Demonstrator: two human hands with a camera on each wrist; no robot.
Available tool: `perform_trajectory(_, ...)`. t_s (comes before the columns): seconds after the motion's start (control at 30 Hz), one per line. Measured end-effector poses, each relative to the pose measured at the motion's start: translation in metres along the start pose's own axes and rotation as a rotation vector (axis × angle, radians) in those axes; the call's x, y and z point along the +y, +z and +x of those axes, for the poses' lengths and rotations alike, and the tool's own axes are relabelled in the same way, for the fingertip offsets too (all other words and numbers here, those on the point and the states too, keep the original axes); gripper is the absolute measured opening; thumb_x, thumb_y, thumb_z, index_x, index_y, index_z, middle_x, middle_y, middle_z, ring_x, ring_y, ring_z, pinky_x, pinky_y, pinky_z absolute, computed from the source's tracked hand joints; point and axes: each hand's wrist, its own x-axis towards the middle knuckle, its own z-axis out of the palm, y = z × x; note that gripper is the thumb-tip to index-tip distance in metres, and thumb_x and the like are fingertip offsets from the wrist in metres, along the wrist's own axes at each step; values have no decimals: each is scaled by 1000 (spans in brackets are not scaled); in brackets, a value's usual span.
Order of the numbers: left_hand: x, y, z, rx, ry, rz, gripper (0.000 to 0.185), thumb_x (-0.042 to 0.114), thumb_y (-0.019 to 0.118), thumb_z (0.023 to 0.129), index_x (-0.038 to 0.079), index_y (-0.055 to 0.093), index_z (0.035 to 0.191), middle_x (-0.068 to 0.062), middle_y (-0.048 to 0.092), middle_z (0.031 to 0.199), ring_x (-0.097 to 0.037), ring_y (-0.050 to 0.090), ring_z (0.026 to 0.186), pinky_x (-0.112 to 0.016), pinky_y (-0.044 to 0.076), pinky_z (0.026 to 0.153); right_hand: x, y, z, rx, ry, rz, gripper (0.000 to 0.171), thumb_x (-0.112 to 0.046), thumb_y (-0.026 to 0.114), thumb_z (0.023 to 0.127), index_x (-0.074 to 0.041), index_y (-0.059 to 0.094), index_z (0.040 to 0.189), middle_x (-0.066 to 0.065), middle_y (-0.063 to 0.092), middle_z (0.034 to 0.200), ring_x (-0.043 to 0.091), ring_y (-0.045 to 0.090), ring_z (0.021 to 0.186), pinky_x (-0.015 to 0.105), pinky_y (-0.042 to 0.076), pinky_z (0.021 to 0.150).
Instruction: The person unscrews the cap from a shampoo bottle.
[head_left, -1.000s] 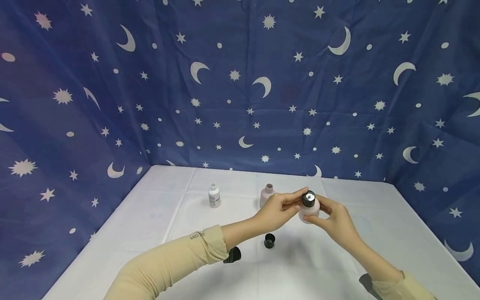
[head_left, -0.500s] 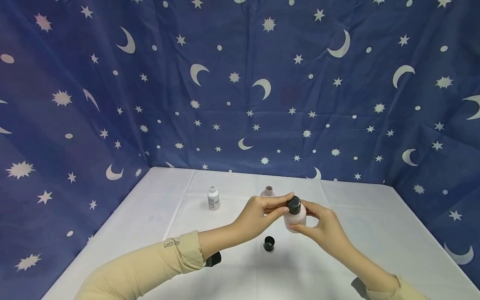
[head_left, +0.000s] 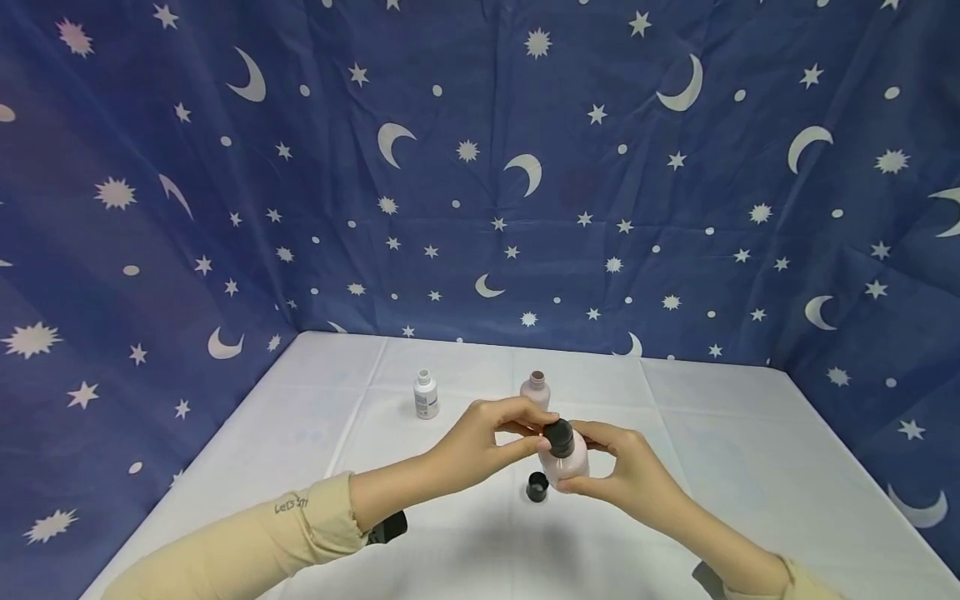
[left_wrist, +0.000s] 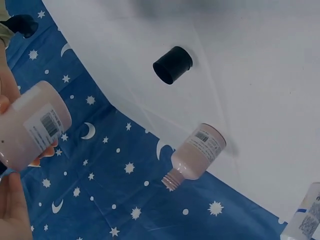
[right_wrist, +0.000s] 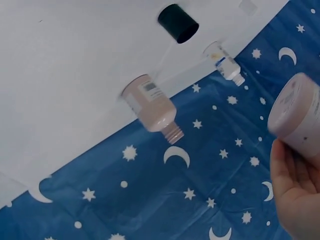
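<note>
I see a white-covered counter (head_left: 720, 450) | small white bottle (head_left: 426, 396), upright, uncapped, toward the far edge | open pink bottle (head_left: 536, 392), upright, to its right | loose black cap (head_left: 537, 487) nearer me, hollow side up | blue backdrop (head_left: 427, 187) behind, printed with pale moons, stars, dots

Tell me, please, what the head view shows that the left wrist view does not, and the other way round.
Only the head view shows the lettering on the left sleeve and the open neck of the white bottle. Only the left wrist view clearly shows barcodes on the held pink bottle and the uncapped pink bottle. Both share these three bottles, the loose black cap, the white tabletop and the starry cloth.
</note>
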Motion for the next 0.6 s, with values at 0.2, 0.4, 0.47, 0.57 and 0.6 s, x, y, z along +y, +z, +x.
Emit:
perform_trajectory(0.2,-5,0,-6,-63,157,-21,34,11,61,89,-1,59,121,-14,66,117,-18,64,108,-25,52,93,-5,2,2,-94,1,87,51,-27,82,71,-4,66,114,5,70,110,3,63,101,30,55,88)
perform_trajectory(0.4,-1,2,-6,-53,217,10,43,4,69,81,-6,58,122,-17,65,119,-21,62,113,-26,51,95,-7,7,6,-143,2,208,52,-23,81,74,0,63,116,11,69,112,4,63,100,26,53,92)
perform_trajectory(0.47,3,4,-6,-29,194,-27,40,1,70,80,-6,60,118,-18,66,115,-22,63,110,-27,52,94,-6,9,6,-156,-7,268,50,-19,81,74,2,63,115,13,68,112,2,62,100,23,52,92)
perform_trajectory(0.57,10,5,-7,-5,124,-120,30,-2,68,82,-7,64,111,-21,67,111,-25,64,108,-28,52,94,1,11,8,-198,-36,444,48,-11,78,76,11,59,115,-1,68,112,0,61,102,20,51,92)
perform_trajectory(0.6,12,4,-7,-10,95,-159,30,-1,67,82,-8,64,111,-22,66,111,-24,63,108,-28,52,95,3,11,9,-225,-37,522,46,-10,77,77,9,59,115,-5,67,113,0,61,102,20,51,92)
